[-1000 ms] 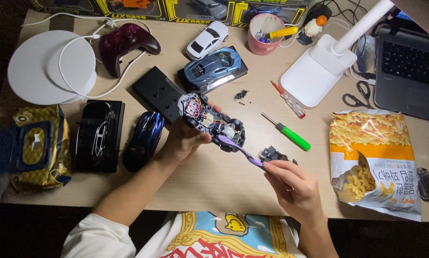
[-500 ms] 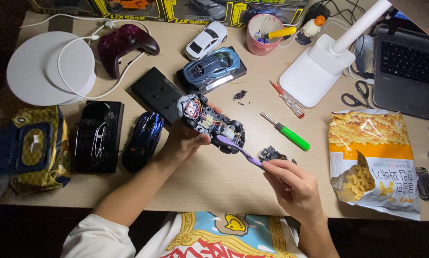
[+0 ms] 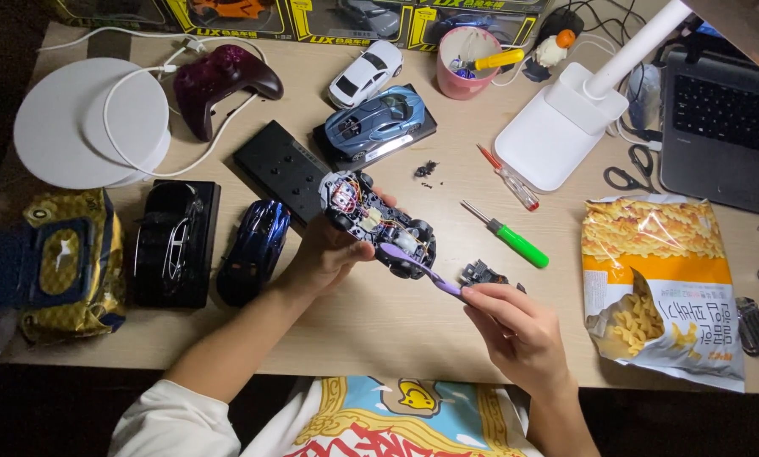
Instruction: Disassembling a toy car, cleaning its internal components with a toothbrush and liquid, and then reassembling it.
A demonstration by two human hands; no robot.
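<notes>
Fingers of the left hand (image 3: 324, 254) grip an opened toy car (image 3: 379, 222); right hand (image 3: 515, 334) holds a purple brush (image 3: 418, 268), orange snack bag (image 3: 663, 283) nearby.

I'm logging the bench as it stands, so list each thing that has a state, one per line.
Toy car chassis: body shell off, wiring exposed, held off the desk in left hand.
Purple toothbrush: in right hand, head against the chassis.
Snack bag: torn open, lying flat.
Laptop: lid open.
Green screwdriver: lying loose on desk.
Scissors: lying shut.
Pink cup: upright, holding tools.
</notes>
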